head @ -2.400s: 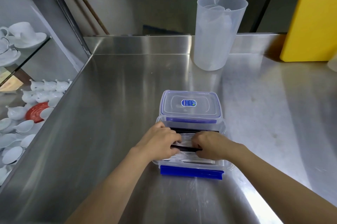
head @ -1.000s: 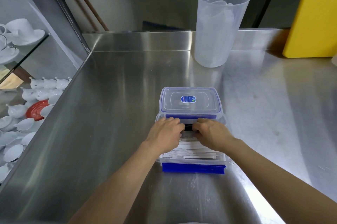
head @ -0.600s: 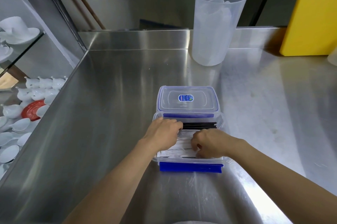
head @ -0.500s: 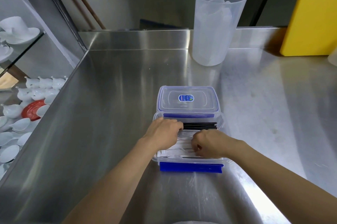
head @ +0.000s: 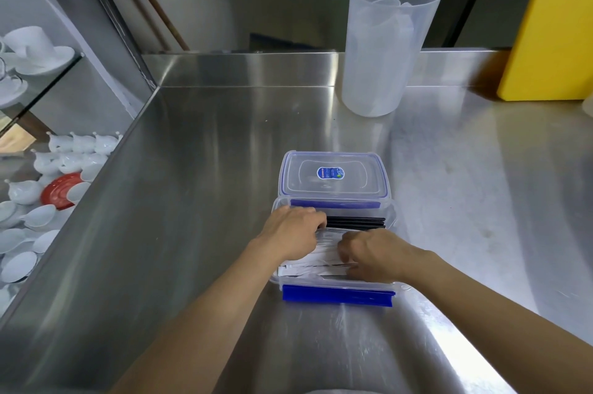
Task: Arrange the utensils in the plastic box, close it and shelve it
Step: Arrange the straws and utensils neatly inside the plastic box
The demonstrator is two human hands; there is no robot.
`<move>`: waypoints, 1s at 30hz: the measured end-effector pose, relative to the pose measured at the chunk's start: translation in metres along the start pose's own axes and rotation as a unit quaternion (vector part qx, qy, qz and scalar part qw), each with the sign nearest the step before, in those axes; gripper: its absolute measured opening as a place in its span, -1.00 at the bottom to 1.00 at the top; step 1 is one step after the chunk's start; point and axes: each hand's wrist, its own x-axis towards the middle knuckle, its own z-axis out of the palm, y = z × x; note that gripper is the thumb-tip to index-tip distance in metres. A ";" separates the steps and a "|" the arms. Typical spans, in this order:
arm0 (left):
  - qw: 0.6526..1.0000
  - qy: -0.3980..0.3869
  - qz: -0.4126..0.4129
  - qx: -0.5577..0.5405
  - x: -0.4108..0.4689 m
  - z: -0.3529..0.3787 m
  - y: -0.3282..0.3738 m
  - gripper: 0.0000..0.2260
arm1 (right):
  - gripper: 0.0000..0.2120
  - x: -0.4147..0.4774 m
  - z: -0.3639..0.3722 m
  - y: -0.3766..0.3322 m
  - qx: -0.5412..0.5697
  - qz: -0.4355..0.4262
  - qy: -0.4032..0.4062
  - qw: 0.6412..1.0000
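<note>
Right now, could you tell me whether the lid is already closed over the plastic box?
No, the lid lies flat on the counter behind the open plastic box, while both hands work inside it.

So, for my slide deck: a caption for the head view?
Both hands, left hand and right hand, arrange wrapped utensils inside the open plastic box.

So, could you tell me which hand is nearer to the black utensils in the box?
Left. The left hand touches the near end of the black utensils; the right hand sits just in front of them, over the white wrapped ones.
</note>
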 end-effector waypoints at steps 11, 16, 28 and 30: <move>1.000 0.000 0.006 -0.008 0.001 0.000 -0.002 -0.77 | -0.83 -0.004 -0.009 0.000 0.049 -0.019 0.036 0.998; 0.999 -0.012 -0.021 -0.045 0.005 -0.004 -0.003 -0.79 | -0.95 -0.004 -0.009 0.013 0.025 -0.027 0.181 0.983; 0.998 0.049 0.024 0.023 0.001 0.005 -0.004 -0.82 | -0.81 0.005 -0.010 0.004 0.126 -0.009 0.186 0.974; 0.998 0.057 0.028 0.012 0.001 0.006 -0.005 -0.81 | -0.86 -0.001 -0.018 -0.001 0.190 -0.022 0.100 0.976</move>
